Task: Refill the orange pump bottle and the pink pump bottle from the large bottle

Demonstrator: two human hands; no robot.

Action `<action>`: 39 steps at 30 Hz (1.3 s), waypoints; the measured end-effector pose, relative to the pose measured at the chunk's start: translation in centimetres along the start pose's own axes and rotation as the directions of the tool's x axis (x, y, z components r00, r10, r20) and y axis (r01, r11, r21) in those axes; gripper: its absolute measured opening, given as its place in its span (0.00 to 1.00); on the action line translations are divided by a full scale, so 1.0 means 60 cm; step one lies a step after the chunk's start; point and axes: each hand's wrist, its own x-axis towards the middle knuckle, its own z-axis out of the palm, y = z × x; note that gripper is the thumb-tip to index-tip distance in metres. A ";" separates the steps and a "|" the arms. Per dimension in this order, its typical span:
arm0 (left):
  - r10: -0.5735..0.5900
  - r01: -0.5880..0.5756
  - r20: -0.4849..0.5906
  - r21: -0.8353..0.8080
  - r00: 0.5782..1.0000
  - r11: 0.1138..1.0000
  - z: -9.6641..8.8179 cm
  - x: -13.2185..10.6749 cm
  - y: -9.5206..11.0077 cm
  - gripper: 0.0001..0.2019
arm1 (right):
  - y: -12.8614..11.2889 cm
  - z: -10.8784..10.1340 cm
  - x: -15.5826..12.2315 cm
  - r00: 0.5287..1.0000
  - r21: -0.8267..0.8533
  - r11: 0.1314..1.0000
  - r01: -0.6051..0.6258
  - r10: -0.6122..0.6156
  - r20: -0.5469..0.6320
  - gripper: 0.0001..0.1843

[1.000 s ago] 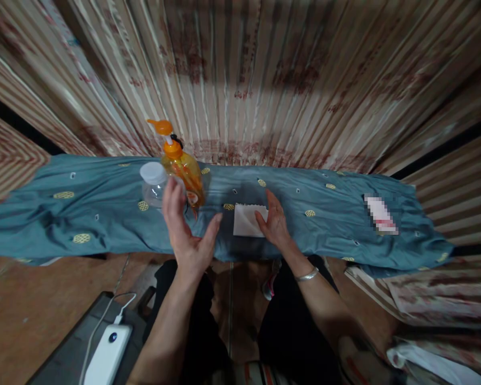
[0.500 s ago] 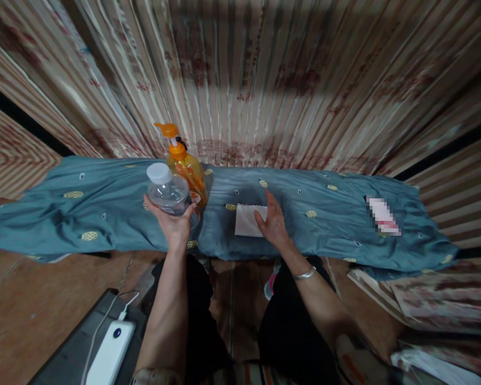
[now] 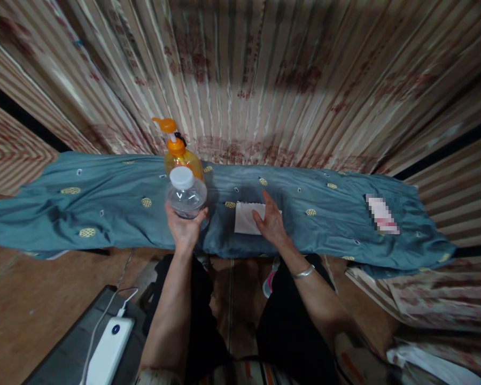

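My left hand [image 3: 185, 229] is wrapped round a clear plastic bottle with a white cap [image 3: 187, 197], held upright. Behind it stands an orange pump bottle [image 3: 183, 158], its lower part hidden by the clear one. Over the right part of a folded white cloth or paper [image 3: 246, 219] is my right hand [image 3: 271, 222], thumb and fingers apart and nothing gripped. Whether that hand presses on the white piece or hovers just above it I cannot tell. All of this is on a teal cloth with yellow pineapples [image 3: 116, 214].
A pixelated pinkish-white item [image 3: 382, 214] lies at the right end of the teal cloth. At lower left a white power bank [image 3: 109, 347] with a cable rests on a dark surface [image 3: 68, 342]. Striped curtains [image 3: 240, 80] hang behind and at both sides.
My left hand has carried the clear bottle to the right, so it now stands in front of the orange pump bottle. My right hand is almost unmoved beside the white piece.
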 end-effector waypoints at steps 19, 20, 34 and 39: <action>0.052 -0.055 0.091 0.030 0.995 0.998 0.027 -0.023 -0.010 0.42 | -0.244 -0.061 0.117 0.985 0.322 0.936 0.139 -0.165 0.055 0.31; 0.052 -0.053 0.094 0.003 0.994 0.999 0.025 -0.024 -0.010 0.42 | -0.266 -0.060 0.135 0.980 0.329 0.932 0.149 -0.183 0.074 0.31; 0.017 -0.012 0.077 -0.068 0.997 0.998 0.010 -0.011 -0.020 0.46 | -0.332 -0.003 0.186 0.940 0.295 0.944 0.146 -0.225 0.255 0.17; 0.005 0.001 0.098 -0.065 0.995 0.998 0.010 -0.011 -0.011 0.44 | -0.316 -0.014 0.205 0.903 0.312 0.927 0.207 -0.304 0.302 0.16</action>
